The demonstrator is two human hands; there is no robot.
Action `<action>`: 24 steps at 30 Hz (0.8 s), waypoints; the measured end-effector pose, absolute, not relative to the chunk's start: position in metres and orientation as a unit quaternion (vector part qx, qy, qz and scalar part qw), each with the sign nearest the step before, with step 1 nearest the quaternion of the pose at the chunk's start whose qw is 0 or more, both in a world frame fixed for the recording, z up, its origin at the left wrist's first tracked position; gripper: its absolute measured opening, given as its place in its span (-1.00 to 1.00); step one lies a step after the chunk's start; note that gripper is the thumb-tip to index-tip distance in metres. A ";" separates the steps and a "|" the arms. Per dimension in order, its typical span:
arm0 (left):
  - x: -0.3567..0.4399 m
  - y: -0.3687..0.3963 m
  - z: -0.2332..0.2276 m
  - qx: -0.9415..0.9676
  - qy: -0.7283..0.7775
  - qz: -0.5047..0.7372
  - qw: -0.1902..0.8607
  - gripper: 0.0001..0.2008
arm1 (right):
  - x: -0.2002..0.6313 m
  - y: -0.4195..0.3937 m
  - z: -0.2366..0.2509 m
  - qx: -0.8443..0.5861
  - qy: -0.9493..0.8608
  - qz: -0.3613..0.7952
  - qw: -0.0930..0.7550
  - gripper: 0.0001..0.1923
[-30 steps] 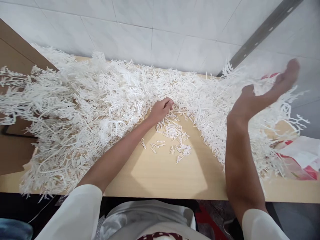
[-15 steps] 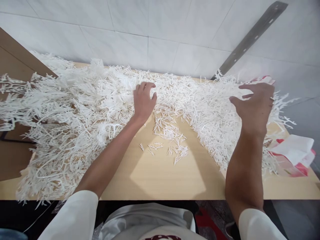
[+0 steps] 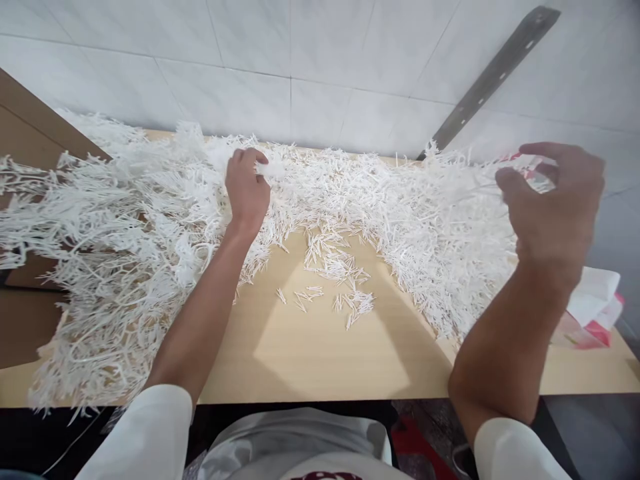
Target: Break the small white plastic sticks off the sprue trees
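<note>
A small workshop for hand piecework: a plain wooden workbench [image 3: 320,347] stands against a white tiled wall [image 3: 300,67], heaped from its left edge to its right corner with white plastic moulding sprues [image 3: 100,233] and snapped-off sticks [image 3: 340,267].

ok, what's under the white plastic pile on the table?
The light wooden table shows bare in front, with loose white sticks scattered on it. Under the white plastic pile the tabletop is covered. A red-and-white bag pokes out at the right edge.
</note>
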State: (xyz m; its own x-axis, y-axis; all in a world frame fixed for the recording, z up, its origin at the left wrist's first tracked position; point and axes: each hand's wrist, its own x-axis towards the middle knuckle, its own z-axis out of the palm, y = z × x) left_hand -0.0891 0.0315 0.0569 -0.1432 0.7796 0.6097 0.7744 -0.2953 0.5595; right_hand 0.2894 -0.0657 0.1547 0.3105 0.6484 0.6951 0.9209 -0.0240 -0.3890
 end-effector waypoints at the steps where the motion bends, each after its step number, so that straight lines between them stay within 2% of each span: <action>1: -0.089 0.031 0.061 0.648 0.578 0.496 -0.008 -0.91 | 0.285 -0.069 0.157 -0.717 -0.555 -0.154 0.393 -0.60; 3: -0.086 0.026 0.070 0.646 0.541 0.538 -0.026 -0.90 | 0.273 -0.076 0.164 -0.702 -0.569 -0.118 0.411 -0.58; 7: -0.071 0.011 0.090 0.624 0.489 0.608 -0.029 -0.79 | 0.250 -0.086 0.178 -0.537 -0.591 0.102 0.593 -0.77; 11: -0.059 0.001 0.103 0.610 0.456 0.647 0.026 -0.65 | 0.229 -0.080 0.179 -0.474 -0.561 0.171 0.657 -0.82; 13: -0.049 -0.004 0.103 0.643 0.447 0.617 0.078 -0.61 | 0.208 -0.075 0.166 -0.468 -0.542 0.229 0.660 -0.86; 15: -0.036 -0.009 0.096 0.687 0.450 0.552 0.144 -0.62 | 0.180 -0.067 0.142 -0.482 -0.554 0.329 0.593 -0.86; 16: -0.030 -0.011 0.090 0.701 0.450 0.525 0.174 -0.63 | 0.165 -0.063 0.126 -0.486 -0.563 0.381 0.550 -0.78; 18: -0.020 -0.013 0.078 0.734 0.432 0.467 0.238 -0.66 | 0.142 -0.053 0.089 -0.462 -0.570 0.460 0.501 -0.44; 19: -0.018 -0.013 0.073 0.745 0.424 0.439 0.270 -0.67 | 0.134 -0.048 0.070 -0.450 -0.563 0.495 0.485 -0.35; 21: -0.017 -0.011 0.065 0.743 0.420 0.406 0.326 -0.68 | 0.128 -0.040 0.039 -0.441 -0.540 0.551 0.458 -0.25; 24: -0.022 -0.007 0.061 0.750 0.405 0.366 0.374 -0.61 | 0.134 -0.033 0.014 -0.432 -0.523 0.567 0.467 -0.26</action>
State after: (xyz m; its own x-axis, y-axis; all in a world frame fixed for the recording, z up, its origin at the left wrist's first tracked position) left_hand -0.0215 -0.0073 0.0609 0.4044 0.8807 0.2465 0.3329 -0.3928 0.8572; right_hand 0.1336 -0.0327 0.0141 -0.1906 0.9817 -0.0012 -0.0778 -0.0163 -0.9968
